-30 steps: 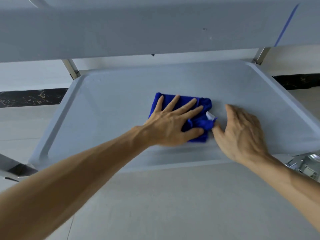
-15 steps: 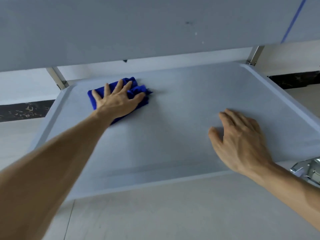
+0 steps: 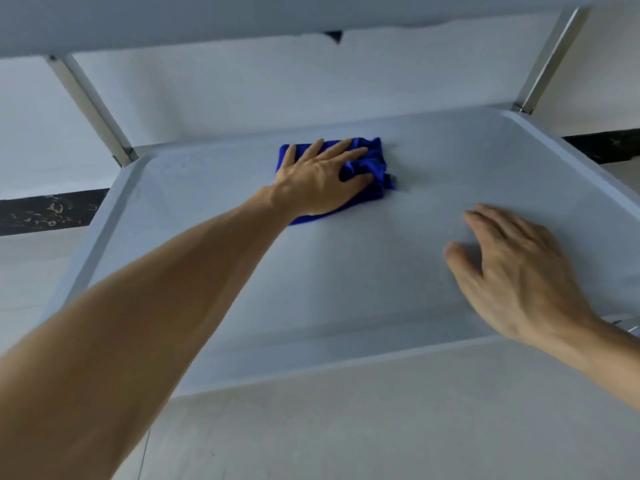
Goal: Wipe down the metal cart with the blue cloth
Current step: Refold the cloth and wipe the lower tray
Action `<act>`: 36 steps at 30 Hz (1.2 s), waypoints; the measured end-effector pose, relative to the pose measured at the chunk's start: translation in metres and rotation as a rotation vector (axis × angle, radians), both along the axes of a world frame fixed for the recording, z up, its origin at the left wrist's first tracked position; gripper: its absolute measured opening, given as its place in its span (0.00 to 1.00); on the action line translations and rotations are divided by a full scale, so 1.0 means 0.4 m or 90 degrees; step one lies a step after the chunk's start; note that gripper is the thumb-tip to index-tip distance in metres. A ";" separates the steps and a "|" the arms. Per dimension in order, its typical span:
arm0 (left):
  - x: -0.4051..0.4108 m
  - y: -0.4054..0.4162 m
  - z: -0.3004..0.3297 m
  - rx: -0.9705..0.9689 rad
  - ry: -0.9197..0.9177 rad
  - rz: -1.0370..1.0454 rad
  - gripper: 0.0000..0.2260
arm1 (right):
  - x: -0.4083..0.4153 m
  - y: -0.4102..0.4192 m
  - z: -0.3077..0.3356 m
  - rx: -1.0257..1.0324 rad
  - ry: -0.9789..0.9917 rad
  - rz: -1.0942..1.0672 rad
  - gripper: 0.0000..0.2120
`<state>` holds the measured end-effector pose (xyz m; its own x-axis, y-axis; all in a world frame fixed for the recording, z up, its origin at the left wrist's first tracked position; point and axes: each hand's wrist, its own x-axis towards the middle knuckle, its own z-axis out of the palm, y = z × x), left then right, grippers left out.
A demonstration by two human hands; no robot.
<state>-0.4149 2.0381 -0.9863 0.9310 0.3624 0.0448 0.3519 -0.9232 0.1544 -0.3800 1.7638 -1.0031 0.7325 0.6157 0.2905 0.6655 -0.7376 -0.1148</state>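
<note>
Left grip [image 3: 320, 180] spread flat on blue cloth [image 3: 372, 164], right grip [image 3: 512, 271] spread on metal cart [image 3: 433, 161] shelf, no readable writing

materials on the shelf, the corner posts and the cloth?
Shelf: looks like metal with a dull, matte grey finish and a pressed raised rim. Corner posts: shiny square metal tube, probably stainless. Cloth: soft blue fabric, bunched in folds, maybe microfibre.

soft, even, cool daylight, no glare; faint shadow under the right hand [image 3: 512, 271] on the cart shelf [image 3: 433, 161]; mild motion blur, wide-angle bowing at edges.
</note>
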 end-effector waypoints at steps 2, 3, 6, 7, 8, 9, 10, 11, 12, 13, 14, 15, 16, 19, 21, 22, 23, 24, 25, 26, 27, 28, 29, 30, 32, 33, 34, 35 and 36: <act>0.017 0.034 0.006 -0.010 0.013 0.033 0.27 | 0.002 -0.002 -0.001 0.007 -0.002 -0.001 0.34; 0.018 0.053 0.008 -0.014 0.020 0.049 0.27 | 0.002 -0.003 -0.002 0.008 -0.006 0.003 0.34; -0.011 0.132 0.015 -0.015 0.027 0.106 0.27 | 0.001 -0.006 -0.002 0.013 -0.013 0.009 0.35; -0.034 0.165 0.014 -0.006 0.024 0.127 0.26 | 0.000 -0.006 -0.002 0.017 -0.016 0.010 0.36; -0.063 0.201 0.012 0.003 0.018 0.150 0.26 | -0.001 -0.007 -0.004 0.022 -0.021 0.010 0.36; -0.100 0.242 0.011 0.008 0.014 0.180 0.26 | -0.001 -0.006 -0.005 0.027 -0.026 0.011 0.36; -0.145 0.283 0.009 0.008 0.016 0.218 0.26 | -0.001 -0.005 -0.006 0.028 -0.027 0.012 0.36; -0.195 0.323 0.007 0.006 0.023 0.262 0.27 | -0.001 -0.004 -0.005 0.028 -0.026 0.013 0.35; -0.246 0.359 0.006 0.003 0.033 0.307 0.29 | -0.001 -0.002 -0.003 0.027 -0.025 0.013 0.35; -0.294 0.386 0.007 -0.001 0.042 0.351 0.31 | -0.002 0.000 -0.002 0.026 -0.028 0.014 0.35; -0.330 0.403 0.008 -0.007 0.046 0.389 0.32 | -0.003 0.002 -0.003 0.023 -0.032 0.015 0.35; -0.351 0.409 0.008 -0.014 0.047 0.417 0.33 | -0.005 0.003 -0.004 0.020 -0.036 0.016 0.35; -0.356 0.407 0.008 -0.018 0.046 0.434 0.33 | -0.007 0.004 -0.005 0.018 -0.038 0.016 0.35; -0.313 0.362 0.009 -0.001 0.037 0.437 0.29 | -0.007 0.007 -0.006 0.017 -0.040 0.017 0.35; -0.266 0.318 0.006 0.010 0.018 0.382 0.26 | -0.005 0.007 -0.006 0.016 -0.042 0.016 0.35; -0.239 0.294 0.007 0.012 0.012 0.343 0.25 | -0.003 0.007 -0.007 0.013 -0.042 0.017 0.35; -0.211 0.266 0.009 0.016 0.010 0.300 0.25 | -0.002 0.006 -0.008 0.012 -0.043 0.017 0.34; -0.182 0.233 0.012 0.022 0.009 0.253 0.25 | 0.000 0.005 -0.010 0.014 -0.045 0.017 0.34; -0.156 0.196 0.012 0.030 0.006 0.207 0.26 | 0.002 0.004 -0.012 0.017 -0.046 0.017 0.34; -0.133 0.158 0.011 0.034 0.002 0.162 0.28 | 0.004 0.004 -0.014 0.020 -0.047 0.017 0.33; -0.117 0.122 0.009 0.027 -0.001 0.121 0.31 | 0.007 0.004 -0.017 0.022 -0.047 0.018 0.33; -0.109 0.093 0.006 0.013 0.000 0.084 0.34 | 0.010 0.004 -0.020 0.025 -0.049 0.020 0.33; -0.106 0.078 0.001 -0.001 0.002 0.053 0.35 | 0.014 0.003 -0.025 0.029 -0.054 0.022 0.32; -0.108 0.078 0.000 -0.011 0.003 0.027 0.35 | 0.017 0.001 -0.029 0.033 -0.059 0.025 0.32; -0.124 0.111 0.011 -0.015 -0.021 -0.009 0.29 | 0.024 -0.002 -0.034 0.035 -0.058 0.034 0.32; -0.134 0.137 0.017 -0.013 -0.041 -0.015 0.27 | 0.026 -0.004 -0.034 0.036 -0.054 0.037 0.32; -0.145 0.165 0.020 -0.013 -0.058 -0.008 0.25 | 0.028 -0.005 -0.034 0.039 -0.050 0.038 0.33; -0.158 0.195 0.022 -0.012 -0.068 0.011 0.24 | 0.029 -0.006 -0.034 0.044 -0.049 0.038 0.33; -0.173 0.229 0.022 -0.007 -0.072 0.037 0.23 | 0.028 -0.007 -0.033 0.047 -0.048 0.037 0.33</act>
